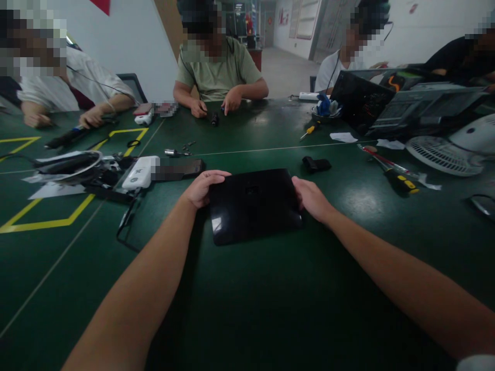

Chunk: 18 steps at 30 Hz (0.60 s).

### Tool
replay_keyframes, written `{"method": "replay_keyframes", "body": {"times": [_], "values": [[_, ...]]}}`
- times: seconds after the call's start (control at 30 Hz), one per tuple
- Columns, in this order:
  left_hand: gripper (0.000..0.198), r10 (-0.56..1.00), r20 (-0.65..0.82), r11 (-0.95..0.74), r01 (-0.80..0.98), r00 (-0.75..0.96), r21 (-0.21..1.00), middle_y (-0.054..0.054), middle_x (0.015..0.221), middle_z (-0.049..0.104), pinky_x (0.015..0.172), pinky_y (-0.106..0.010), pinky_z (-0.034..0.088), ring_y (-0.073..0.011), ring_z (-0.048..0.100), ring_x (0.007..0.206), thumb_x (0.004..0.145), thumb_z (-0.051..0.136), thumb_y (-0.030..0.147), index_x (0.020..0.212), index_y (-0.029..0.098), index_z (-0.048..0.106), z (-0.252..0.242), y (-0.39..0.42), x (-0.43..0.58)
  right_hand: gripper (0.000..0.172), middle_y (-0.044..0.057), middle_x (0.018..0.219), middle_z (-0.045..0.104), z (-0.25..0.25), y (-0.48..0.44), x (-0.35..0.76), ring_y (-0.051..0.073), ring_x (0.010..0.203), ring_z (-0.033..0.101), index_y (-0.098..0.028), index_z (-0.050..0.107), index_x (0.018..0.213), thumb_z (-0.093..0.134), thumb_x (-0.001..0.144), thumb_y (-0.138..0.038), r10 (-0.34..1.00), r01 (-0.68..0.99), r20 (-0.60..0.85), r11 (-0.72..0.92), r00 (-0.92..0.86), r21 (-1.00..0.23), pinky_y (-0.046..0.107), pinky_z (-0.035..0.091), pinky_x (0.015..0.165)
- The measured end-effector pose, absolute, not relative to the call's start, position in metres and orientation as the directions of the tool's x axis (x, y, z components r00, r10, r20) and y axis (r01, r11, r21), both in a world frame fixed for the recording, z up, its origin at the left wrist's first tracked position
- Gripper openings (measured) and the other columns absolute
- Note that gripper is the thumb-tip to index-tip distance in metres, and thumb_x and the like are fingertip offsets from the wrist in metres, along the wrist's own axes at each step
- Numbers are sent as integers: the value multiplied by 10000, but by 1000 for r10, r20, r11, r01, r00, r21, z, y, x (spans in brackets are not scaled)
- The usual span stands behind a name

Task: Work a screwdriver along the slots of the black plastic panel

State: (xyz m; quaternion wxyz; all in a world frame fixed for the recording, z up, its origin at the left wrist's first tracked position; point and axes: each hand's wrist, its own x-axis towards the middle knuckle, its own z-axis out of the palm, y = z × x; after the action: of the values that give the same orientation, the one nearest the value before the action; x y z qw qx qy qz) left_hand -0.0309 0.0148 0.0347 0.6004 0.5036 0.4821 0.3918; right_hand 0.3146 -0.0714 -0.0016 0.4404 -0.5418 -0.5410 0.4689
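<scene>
Between my hands is a glossy black flat panel (255,211) with rounded corners and a small recess near its far edge. My left hand (203,188) is closed on its left edge, thumb along the far left corner. On the opposite edge, my right hand (311,198) grips the panel's right side, its fingertips partly hidden behind it. The panel lies low over the green table (270,309); whether it rests on the surface I cannot tell. Beyond my right hand lies a small black object (316,164). A dark phone (180,169) lies just past my left hand.
A white device (141,172) and tangled cables (73,167) are at left. To the right are screwdrivers (400,180), a white fan (444,154) and a grey metal case (425,111). Several people sit around the table; one in a green shirt (220,72) handles small parts opposite.
</scene>
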Motion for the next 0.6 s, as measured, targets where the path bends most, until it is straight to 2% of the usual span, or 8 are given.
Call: {"method": "replay_keyframes", "body": {"times": [0.07, 0.1, 0.17, 0.2, 0.27, 0.33, 0.5, 0.6], "values": [[356, 957, -172, 169, 31, 234, 985, -74, 796, 830, 645, -360, 646, -228, 755, 672, 613, 876, 360, 920, 181, 860, 35, 15, -30, 626, 102, 1015, 804, 8, -64, 330, 316, 863, 768, -262, 789, 1416, 572, 1058, -729, 971, 500, 223, 154, 81, -852, 545, 668, 839], [345, 957, -167, 163, 38, 237, 986, -72, 794, 825, 658, -366, 647, -229, 754, 679, 618, 864, 355, 916, 182, 855, 35, 15, -30, 628, 144, 1180, 811, 14, -59, 340, 358, 1033, 767, -248, 771, 1464, 599, 1043, -682, 917, 654, 383, 221, 114, -723, 585, 640, 958], [324, 957, -168, 162, 46, 238, 986, -67, 793, 818, 658, -366, 640, -226, 744, 682, 624, 840, 342, 908, 186, 847, 34, 15, -28, 685, 218, 1555, 690, 23, -46, 365, 451, 1433, 618, -217, 712, 1567, 611, 1028, -629, 813, 866, 573, 212, 100, -453, 674, 481, 1207], [317, 957, -174, 167, 48, 234, 985, -64, 789, 814, 643, -359, 628, -221, 733, 672, 621, 831, 336, 901, 188, 846, 34, 15, -28, 732, 239, 1686, 586, 25, -39, 378, 482, 1541, 521, -207, 669, 1621, 613, 1026, -630, 785, 919, 607, 140, 123, -367, 706, 414, 1252], [318, 957, -189, 181, 54, 221, 982, -59, 784, 806, 611, -343, 598, -212, 709, 648, 615, 816, 329, 899, 190, 848, 34, 15, -27, 844, 265, 1829, 397, 21, -25, 401, 530, 1610, 416, -200, 551, 1730, 631, 1018, -645, 782, 959, 597, -6, 181, -284, 758, 359, 1253], [326, 957, -198, 189, 61, 212, 980, -56, 782, 800, 600, -339, 582, -209, 698, 641, 614, 806, 327, 907, 190, 851, 35, 14, -26, 891, 286, 1862, 321, 9, -13, 418, 570, 1617, 389, -203, 497, 1768, 632, 1013, -658, 809, 959, 541, -91, 229, -270, 806, 341, 1229], [311, 958, -196, 187, 59, 212, 981, -53, 771, 790, 597, -329, 566, -205, 690, 649, 598, 809, 332, 874, 191, 840, 37, 12, -24, 880, 305, 1776, 468, -19, 3, 436, 582, 1592, 434, -204, 581, 1723, 525, 1034, -747, 926, 927, 271, -166, 264, -337, 845, 337, 1219], [303, 959, -185, 172, 77, 214, 982, -52, 774, 788, 619, -340, 571, -212, 691, 667, 600, 802, 346, 863, 197, 827, 38, 11, -24, 833, 262, 1759, 523, -22, 4, 434, 557, 1571, 480, -257, 572, 1738, 444, 1064, -729, 943, 925, 262, -100, 206, -367, 847, 363, 1210]]}}
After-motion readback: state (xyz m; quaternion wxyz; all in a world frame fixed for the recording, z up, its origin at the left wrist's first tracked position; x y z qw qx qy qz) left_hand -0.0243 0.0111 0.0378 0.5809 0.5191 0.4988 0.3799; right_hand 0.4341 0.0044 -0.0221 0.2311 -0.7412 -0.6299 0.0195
